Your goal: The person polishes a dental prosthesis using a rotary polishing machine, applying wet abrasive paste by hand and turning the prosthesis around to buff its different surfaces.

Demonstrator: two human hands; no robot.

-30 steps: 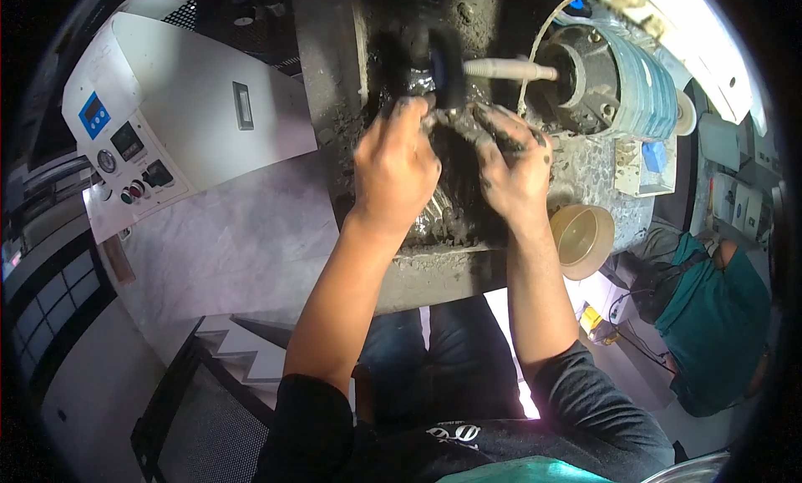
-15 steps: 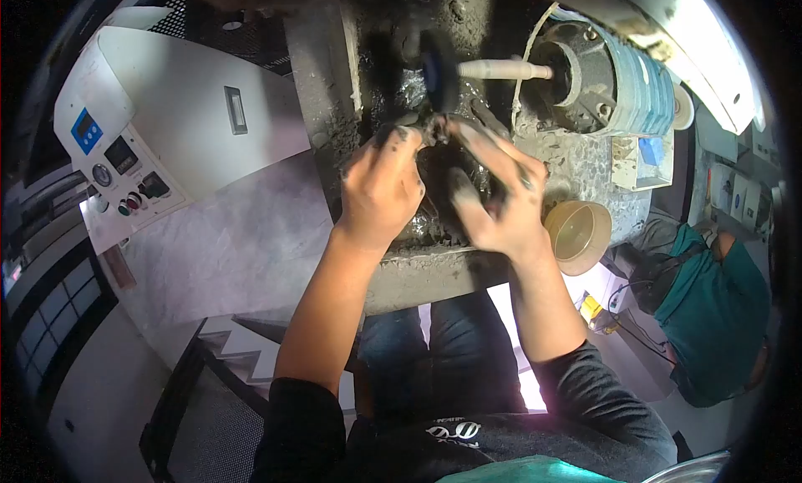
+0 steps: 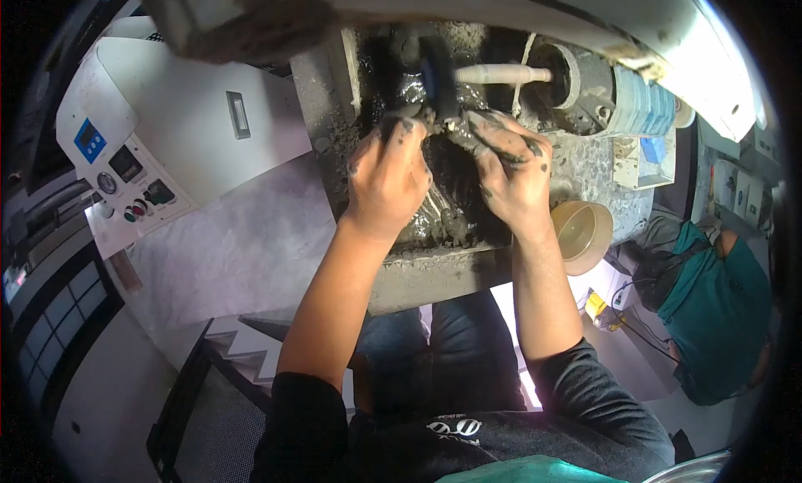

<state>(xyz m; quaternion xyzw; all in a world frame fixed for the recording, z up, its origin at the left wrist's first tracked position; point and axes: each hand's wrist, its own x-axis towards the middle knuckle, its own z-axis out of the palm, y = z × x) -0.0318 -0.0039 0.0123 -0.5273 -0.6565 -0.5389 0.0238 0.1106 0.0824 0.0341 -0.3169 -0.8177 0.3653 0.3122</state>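
Note:
A dark round wheel (image 3: 439,75) sits on a pale tapered spindle (image 3: 501,74) that comes out of a motor (image 3: 614,95). Just below the wheel, my left hand (image 3: 388,178) and my right hand (image 3: 514,170) pinch a small muddy piece (image 3: 441,124) between them. Its shape is mostly hidden by my fingers. Both hands are spotted with grey mud. Under them lies a basin (image 3: 434,220) of wet dark sludge.
A beige round bowl (image 3: 582,238) is right of my right wrist. A small white tray (image 3: 645,167) holds something blue. At left stands a white control cabinet (image 3: 196,107). A pale cover (image 3: 501,7) hangs overhead. Another person in green (image 3: 720,312) is at right.
My right hand's fingers, spread apart half a second ago, have closed in at the piece again. The overhead cover now fills more of the top of the view.

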